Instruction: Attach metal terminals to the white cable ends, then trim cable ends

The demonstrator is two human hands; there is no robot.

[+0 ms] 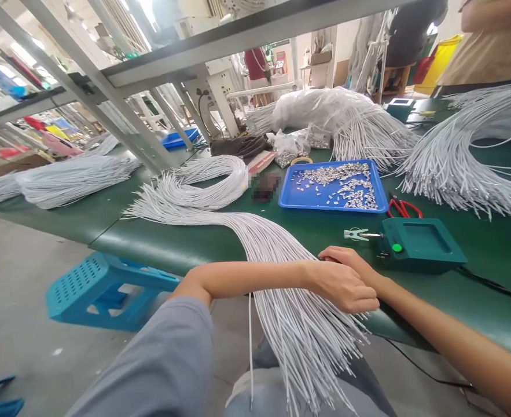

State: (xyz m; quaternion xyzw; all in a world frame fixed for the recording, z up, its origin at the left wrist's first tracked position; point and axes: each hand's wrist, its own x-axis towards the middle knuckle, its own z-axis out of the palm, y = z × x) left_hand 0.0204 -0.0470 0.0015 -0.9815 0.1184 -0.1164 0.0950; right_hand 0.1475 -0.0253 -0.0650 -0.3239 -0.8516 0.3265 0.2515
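Note:
A thick bundle of white cords [276, 255] runs across the green table [186, 243] and hangs over its front edge into my lap. My left hand [342, 286] reaches across from the left and rests on the bundle at the table edge, its fingers curled down over the cords. My right hand [339, 253] comes in from the lower right and lies just behind the left hand, touching the cords. The left hand covers most of it, and only a strip of its fingers shows.
A green box with a button [415, 243] and a small metal tool [357, 234] stand just right of my hands. Behind them are a blue tray of metal clips [333, 185], red scissors [405, 207] and more cord bundles [459, 162]. A blue stool [103, 286] stands on the floor. Other people work at the back.

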